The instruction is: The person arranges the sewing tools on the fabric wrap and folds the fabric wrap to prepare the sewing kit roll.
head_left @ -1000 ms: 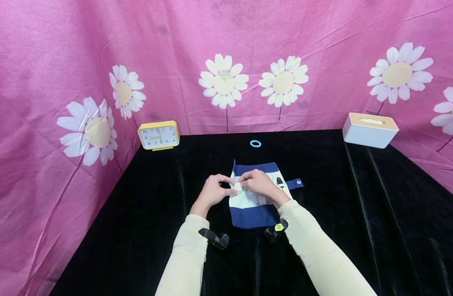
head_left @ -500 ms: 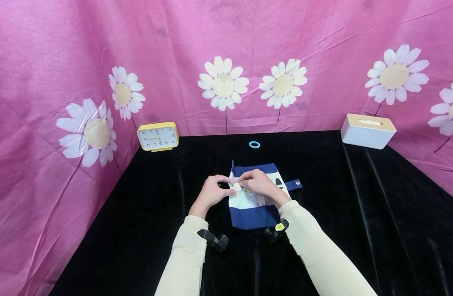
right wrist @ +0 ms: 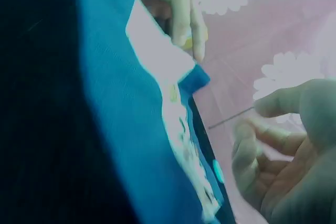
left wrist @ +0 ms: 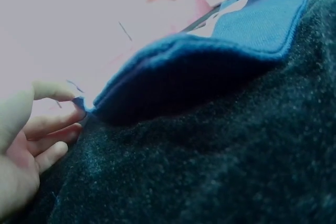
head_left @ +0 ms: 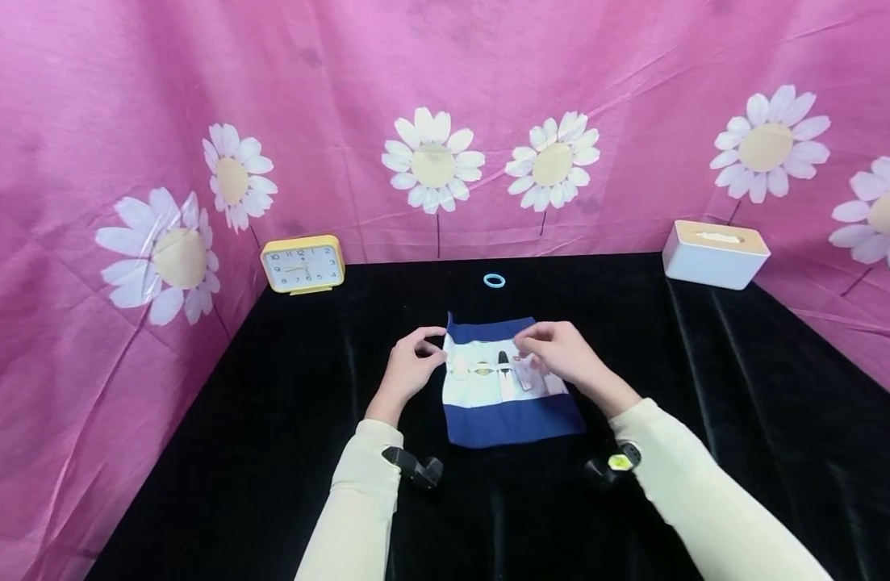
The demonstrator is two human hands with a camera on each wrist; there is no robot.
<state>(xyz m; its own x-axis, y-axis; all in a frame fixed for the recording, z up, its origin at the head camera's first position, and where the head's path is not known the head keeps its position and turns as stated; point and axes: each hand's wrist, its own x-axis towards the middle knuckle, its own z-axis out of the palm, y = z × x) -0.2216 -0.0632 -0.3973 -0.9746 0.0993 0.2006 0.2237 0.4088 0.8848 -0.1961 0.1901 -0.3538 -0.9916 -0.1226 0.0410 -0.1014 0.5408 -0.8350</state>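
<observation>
A navy-and-white fabric tool roll [head_left: 513, 424] lies unrolled on the dark cloth, with several small tools held in its white middle. One is a slim tool with a black end [head_left: 503, 359]; a flat pale piece [head_left: 523, 376] sits beside it. My left hand [head_left: 408, 363] pinches the roll's left edge at the far corner, and in the left wrist view the edge bows up off the cloth. Above the roll's right part hovers my right hand [head_left: 561, 349], its thumb and fingers apart with nothing between them in the right wrist view. It hides the roll's far right corner.
Beyond the roll lies a light blue ring [head_left: 494, 281]. A yellow clock [head_left: 303, 265] stands at the back left and a white tissue box [head_left: 716, 255] at the back right. Behind them hangs a pink curtain [head_left: 328, 97] printed with daisies. Black velvety cloth [head_left: 270, 420] covers the table.
My right hand has left the pale tool beside my left hand and moved right, uncovering the tools in the middle. My left hand has shifted from that tool to the roll's edge.
</observation>
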